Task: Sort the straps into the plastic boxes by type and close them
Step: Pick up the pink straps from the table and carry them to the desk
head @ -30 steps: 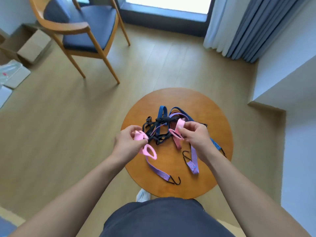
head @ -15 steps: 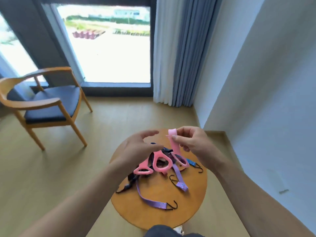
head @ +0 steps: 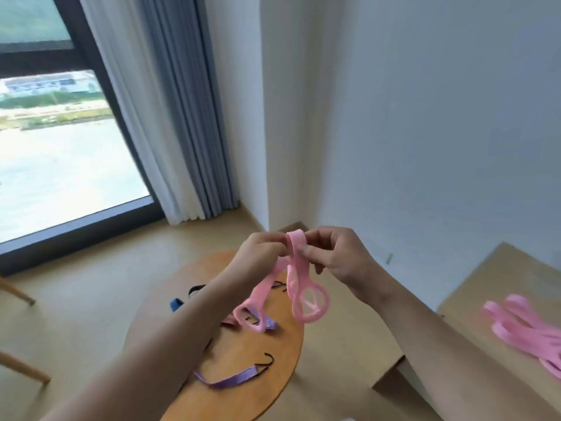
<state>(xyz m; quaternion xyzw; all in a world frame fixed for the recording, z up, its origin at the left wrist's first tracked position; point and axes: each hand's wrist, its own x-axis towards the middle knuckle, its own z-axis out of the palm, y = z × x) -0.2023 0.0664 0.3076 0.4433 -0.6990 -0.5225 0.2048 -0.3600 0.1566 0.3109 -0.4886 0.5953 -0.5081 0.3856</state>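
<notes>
Above a round table (head: 282, 369), the left hand (head: 261, 253) and right hand (head: 337, 256) pinch the top bend of a folded pink strap (head: 299, 264), its looped ends dangling. A purple strap (head: 233, 379) lies on the table; more pink straps (head: 531, 329) lie on a ledge (head: 501, 268) at right.

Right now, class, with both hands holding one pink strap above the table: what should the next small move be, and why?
Probably carry the pink strap right and lay it on the pile of pink straps there. The left hand and right hand pinch its folded top, it hangs free of the round table, and the matching type lies at right. No box is in view.
</notes>
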